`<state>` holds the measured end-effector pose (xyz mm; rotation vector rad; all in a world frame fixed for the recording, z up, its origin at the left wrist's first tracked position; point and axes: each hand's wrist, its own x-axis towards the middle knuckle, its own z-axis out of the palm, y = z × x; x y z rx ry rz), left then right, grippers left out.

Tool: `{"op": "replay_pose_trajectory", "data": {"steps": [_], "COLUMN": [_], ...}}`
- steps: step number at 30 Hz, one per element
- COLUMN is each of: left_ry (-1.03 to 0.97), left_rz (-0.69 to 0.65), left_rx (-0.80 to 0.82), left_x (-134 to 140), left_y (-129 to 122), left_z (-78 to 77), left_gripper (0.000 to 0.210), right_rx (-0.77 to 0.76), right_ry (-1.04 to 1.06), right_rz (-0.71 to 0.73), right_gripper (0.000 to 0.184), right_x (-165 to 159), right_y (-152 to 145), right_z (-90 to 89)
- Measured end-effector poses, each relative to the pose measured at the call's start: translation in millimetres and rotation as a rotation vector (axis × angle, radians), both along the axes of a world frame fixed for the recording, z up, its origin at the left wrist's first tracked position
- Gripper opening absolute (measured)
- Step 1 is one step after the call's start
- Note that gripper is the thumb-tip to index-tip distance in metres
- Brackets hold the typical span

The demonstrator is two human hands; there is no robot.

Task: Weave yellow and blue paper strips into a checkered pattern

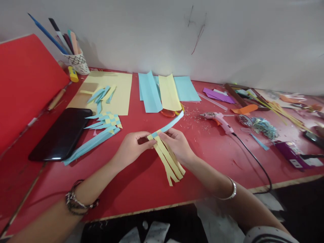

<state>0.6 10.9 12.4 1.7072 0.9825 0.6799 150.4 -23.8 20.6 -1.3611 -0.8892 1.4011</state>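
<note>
Several yellow paper strips (pixel 167 161), joined at the top, hang down between my hands above the red table. A blue paper strip (pixel 172 123) crosses their upper end and sticks out to the upper right. My left hand (pixel 135 145) pinches the left top corner of the yellow strips. On the other side, my right hand (pixel 176 143) is closed with its thumb on the crossing of blue and yellow. To the left lies a woven blue and yellow paper piece (pixel 111 120), with loose blue strips (pixel 92 145) beneath it.
A black phone (pixel 62 135) lies at the left, near a yellow sheet (pixel 121 91) with strips on it. Folded blue paper (pixel 149 92) stands by the wall. To the right are a pink glue gun (pixel 220 121) with a black cord and a purple power strip (pixel 288 153).
</note>
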Motion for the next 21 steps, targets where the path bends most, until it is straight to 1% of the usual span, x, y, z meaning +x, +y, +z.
{"op": "replay_pose_trajectory", "data": {"steps": [3,7,9,12,15,19,21], "left_ry": [-0.006,-0.024,-0.009,0.039,0.186,0.567,0.691], "left_rz": [-0.027,-0.033,-0.027,-0.037,-0.084,-0.09,-0.122], "left_rx": [-0.043,-0.123,-0.125,-0.072,0.017,0.203,0.222], "left_x": [-1.3,-1.1,-0.3,-0.1,-2.4,-10.4,-16.3], "left_y": [0.5,-0.5,-1.4,-2.1,-1.8,-2.7,-5.5], "left_z": [-0.5,-0.3,0.2,1.0,3.5,13.0,18.5], "left_gripper": [0.023,0.024,0.024,0.027,0.03,0.034,0.035], "right_rx": [-0.008,-0.006,0.007,0.007,0.018,0.074,0.1], "right_ry": [0.017,-0.039,-0.082,-0.142,-0.232,-0.436,-0.541], "right_rz": [-0.001,0.013,0.022,0.044,0.103,0.267,0.329], "right_gripper": [0.016,0.015,0.015,0.014,0.012,0.012,0.012], "right_x": [0.7,1.5,1.9,2.8,5.0,8.6,9.3], "right_y": [1.1,2.3,2.8,4.1,5.5,5.9,5.4], "right_z": [-0.4,-2.1,-2.5,-1.7,-0.3,-0.7,-1.8]}}
